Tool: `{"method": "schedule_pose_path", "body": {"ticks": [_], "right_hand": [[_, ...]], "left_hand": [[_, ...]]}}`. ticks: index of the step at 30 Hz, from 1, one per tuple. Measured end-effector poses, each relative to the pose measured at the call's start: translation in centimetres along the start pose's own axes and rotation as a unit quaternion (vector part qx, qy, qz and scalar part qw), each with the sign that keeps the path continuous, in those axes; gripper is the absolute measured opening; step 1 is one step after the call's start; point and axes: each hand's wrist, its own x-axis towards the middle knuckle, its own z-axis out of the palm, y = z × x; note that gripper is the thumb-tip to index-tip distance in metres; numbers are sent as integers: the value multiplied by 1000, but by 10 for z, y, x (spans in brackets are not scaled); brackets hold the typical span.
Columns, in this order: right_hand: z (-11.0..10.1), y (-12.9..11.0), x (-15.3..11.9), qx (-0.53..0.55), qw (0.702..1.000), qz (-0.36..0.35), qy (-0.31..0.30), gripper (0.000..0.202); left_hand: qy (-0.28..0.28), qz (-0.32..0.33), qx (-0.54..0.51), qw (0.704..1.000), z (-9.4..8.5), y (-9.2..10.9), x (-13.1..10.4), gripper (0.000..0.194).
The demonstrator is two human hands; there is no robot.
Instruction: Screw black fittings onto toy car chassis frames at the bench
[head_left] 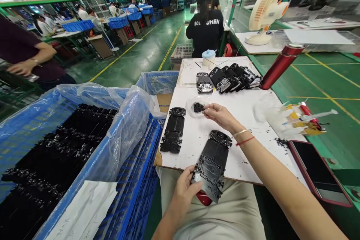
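My left hand [182, 187] grips the near end of a black toy car chassis [215, 153], thumb on top. The chassis lies tilted, its far end on the white tabletop and its near end past the front edge. Beyond it, my right hand [221, 115] has its thumb and fingertips pinched together at the rim of a clear plastic dish of small black screws [198, 107]. Whether a screw is between those fingertips I cannot make out. A second black chassis [173, 130] rests flat at the table's left edge. Part of a red object [204, 198] shows under the held chassis.
Several chassis [233, 77] lean in a row at the back, near a red flask [282, 65]. A plastic-lined blue crate [135, 172] full of black parts stands left. At right are a phone [319, 170] and syringes [309, 118]. A person [206, 26] sits ahead.
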Motion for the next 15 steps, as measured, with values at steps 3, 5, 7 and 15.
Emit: {"method": "schedule_pose_path", "body": {"ticks": [3, 5, 7, 15], "right_hand": [[-5, -1, -33, 20, 1000, 13, -17, 42], [-7, -1, -55, 12, 999, 20, -36, 42], [-7, -2, -77, -32, 998, 6, -60, 37], [0, -6, -133, -338, 893, -260, -146, 11]], "left_hand": [[-3, 7, 20, 1000, 0, 6, 4, 42], [13, 16, 30, 999, 1, 9, 6, 43], [27, 23, 46, 998, 4, 12, 8, 46], [22, 25, 121, 992, 15, 26, 7, 53]]}}
